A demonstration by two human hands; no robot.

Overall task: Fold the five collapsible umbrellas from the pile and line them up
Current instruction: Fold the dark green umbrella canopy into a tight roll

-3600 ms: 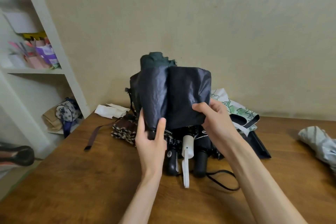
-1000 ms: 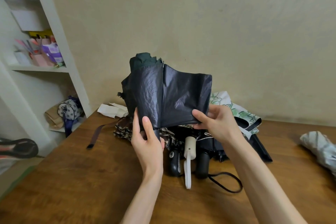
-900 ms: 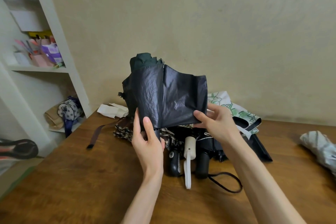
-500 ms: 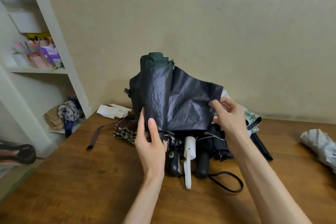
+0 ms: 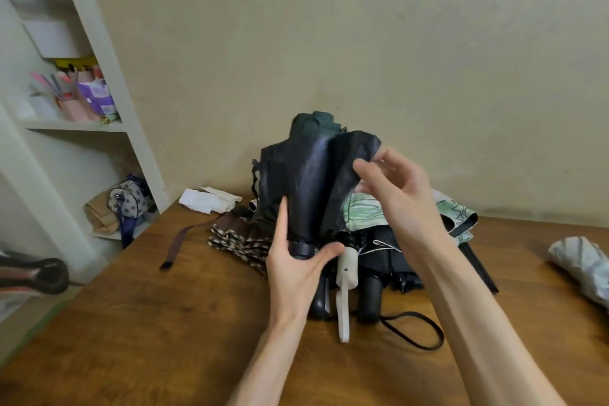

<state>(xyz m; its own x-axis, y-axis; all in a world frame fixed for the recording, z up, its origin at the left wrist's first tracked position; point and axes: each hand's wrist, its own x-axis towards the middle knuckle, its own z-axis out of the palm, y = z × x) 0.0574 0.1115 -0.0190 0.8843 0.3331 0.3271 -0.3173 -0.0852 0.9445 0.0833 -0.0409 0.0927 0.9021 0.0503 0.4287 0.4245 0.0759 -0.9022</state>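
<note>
Head view: I see the left hand (image 5: 296,270) grasping the dark umbrella (image 5: 306,181) at its lower end, thumb and fingers wrapped round it. The umbrella is upright above the pile (image 5: 372,260) on the tabletop (image 5: 164,323). The right hand (image 5: 395,194) is at the canopy's right flap; it is motion-blurred, but its fingers seem to pinch the fabric. A grey umbrella (image 5: 583,260) lies well apart at the right edge.

Bare left hand (image 5: 296,273) and right hand (image 5: 400,198), slim bare forearms (image 5: 461,306).

left grip (image 5: 296,270) curled low; right grip (image 5: 395,194) pinching higher up.
</note>
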